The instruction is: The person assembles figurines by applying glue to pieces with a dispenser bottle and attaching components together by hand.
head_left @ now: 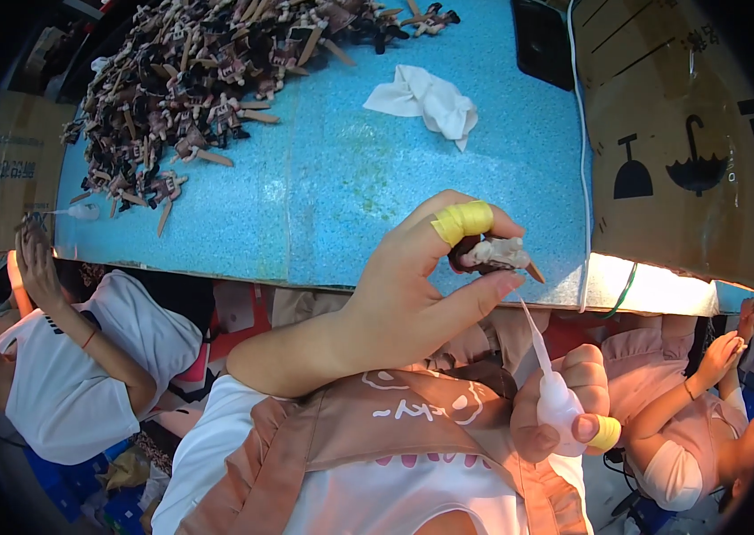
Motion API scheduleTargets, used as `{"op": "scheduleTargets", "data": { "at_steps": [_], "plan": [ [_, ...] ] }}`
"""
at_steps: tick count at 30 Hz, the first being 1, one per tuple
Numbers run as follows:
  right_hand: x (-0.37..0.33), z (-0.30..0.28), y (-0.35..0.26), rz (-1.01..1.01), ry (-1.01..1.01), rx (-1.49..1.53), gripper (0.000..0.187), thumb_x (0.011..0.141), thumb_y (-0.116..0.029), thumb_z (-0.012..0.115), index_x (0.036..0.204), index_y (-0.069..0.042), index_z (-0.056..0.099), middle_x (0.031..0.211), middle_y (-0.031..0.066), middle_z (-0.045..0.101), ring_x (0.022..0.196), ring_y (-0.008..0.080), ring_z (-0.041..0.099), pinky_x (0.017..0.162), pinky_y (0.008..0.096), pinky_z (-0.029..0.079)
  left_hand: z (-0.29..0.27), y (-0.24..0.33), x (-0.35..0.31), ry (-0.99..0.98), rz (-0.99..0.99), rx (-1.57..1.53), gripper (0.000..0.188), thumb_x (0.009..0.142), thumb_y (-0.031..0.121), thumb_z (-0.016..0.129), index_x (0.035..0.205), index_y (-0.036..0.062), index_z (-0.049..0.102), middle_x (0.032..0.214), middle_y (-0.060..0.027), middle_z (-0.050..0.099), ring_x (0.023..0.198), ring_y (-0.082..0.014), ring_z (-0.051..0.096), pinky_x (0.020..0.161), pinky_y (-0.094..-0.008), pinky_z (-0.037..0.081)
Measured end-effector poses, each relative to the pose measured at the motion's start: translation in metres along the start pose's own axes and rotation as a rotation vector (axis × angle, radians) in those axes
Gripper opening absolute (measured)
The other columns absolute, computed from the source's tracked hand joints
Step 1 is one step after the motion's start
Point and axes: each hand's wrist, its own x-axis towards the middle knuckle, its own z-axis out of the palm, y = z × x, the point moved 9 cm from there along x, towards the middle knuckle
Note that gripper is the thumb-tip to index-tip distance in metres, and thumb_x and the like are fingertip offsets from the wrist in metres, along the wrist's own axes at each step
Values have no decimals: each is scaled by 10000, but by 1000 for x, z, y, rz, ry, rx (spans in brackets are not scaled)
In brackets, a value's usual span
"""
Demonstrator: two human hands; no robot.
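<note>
My left hand (395, 294) reaches over the front edge of the table and pinches a small figurine (500, 253) between thumb and fingers. The figurine is pale and dark, with a tan pointed stick end jutting from its right side. Yellow tape wraps one finger of this hand. Close to my chest, my right hand (584, 383) is wrapped round a whitish squeeze bottle (559, 407). Its long thin nozzle points up, with the tip just below my left thumb, near the figurine. The right thumb also wears yellow tape.
A heap of similar figurines (217, 80) with sticks covers the far left of the blue tabletop (323, 196). Crumpled white tissue (426, 100), a dark phone (544, 40) and a white cable (584, 134) lie farther right. A cardboard box (671, 125) stands at right. Other people sit on both sides.
</note>
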Motion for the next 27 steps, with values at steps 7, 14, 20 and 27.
{"op": "scheduleTargets", "data": {
  "at_steps": [7, 14, 20, 27],
  "plan": [
    [0, 6, -9, -42, -29, -111, 147, 797, -191, 530, 849, -86, 442, 554, -7, 289, 514, 136, 259, 540, 308, 212, -2, 21, -2, 60, 219, 187, 316, 706, -63, 668, 983, 30, 546, 942, -64, 461, 793, -113, 499, 676, -211, 404],
    [11, 10, -10, 58, -191, -236, 348, 672, -104, 636, 982, -204, 512, 615, -63, 480, 468, 119, 399, 474, 251, 301, -5, 24, -2, 119, 271, 245, 315, 695, -52, 684, 964, 38, 547, 931, -63, 460, 743, -100, 491, 604, -203, 395],
    [13, 12, -9, 111, -254, -254, 409, 676, -103, 666, 1033, -225, 508, 648, -74, 523, 486, 118, 417, 478, 246, 317, -5, 24, -1, 139, 255, 211, 312, 692, -49, 689, 955, 36, 543, 927, -61, 462, 735, -98, 495, 600, -197, 398],
    [14, 13, -9, 137, -237, -273, 434, 656, -124, 710, 1024, -244, 514, 655, -77, 511, 487, 119, 417, 479, 244, 325, -5, 24, -1, 141, 270, 224, 321, 690, -55, 688, 961, 36, 540, 928, -60, 462, 740, -97, 499, 602, -196, 400]
  ]
}}
